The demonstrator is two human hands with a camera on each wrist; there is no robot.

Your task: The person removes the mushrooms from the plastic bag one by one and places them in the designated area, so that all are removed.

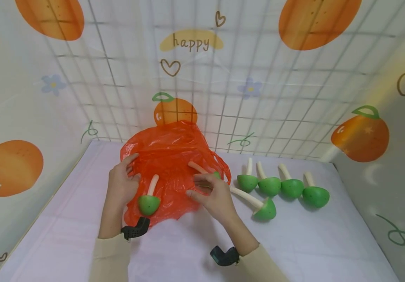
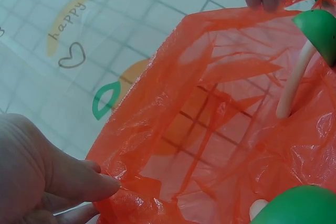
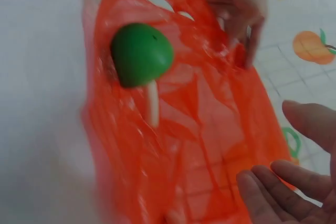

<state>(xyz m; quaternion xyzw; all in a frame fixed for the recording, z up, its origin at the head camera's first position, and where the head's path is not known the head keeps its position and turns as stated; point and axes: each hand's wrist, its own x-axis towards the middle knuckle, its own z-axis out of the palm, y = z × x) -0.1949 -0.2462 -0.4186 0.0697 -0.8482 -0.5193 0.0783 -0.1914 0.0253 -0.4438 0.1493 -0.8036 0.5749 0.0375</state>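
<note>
A thin red plastic bag (image 1: 168, 145) lies spread on the table, its far edge raised. My left hand (image 1: 120, 182) pinches the bag's left edge between thumb and fingers, seen closely in the left wrist view. One toy mushroom (image 1: 149, 204) with a green cap and pale stem lies on the bag's near left part, beside that hand. Another mushroom (image 1: 198, 167) is at the bag's right side, partly hidden behind my right hand (image 1: 216, 196). That hand hovers over the bag's right part, thumb and fingers apart, holding nothing in the right wrist view (image 3: 294, 177).
Right of the bag lies a mushroom (image 1: 265, 210) on its side, its stem towards my right hand. Behind it, several more green mushrooms (image 1: 292, 188) stand in a row, stems up. A printed cloth (image 1: 202, 86) over a wire grid closes off the back.
</note>
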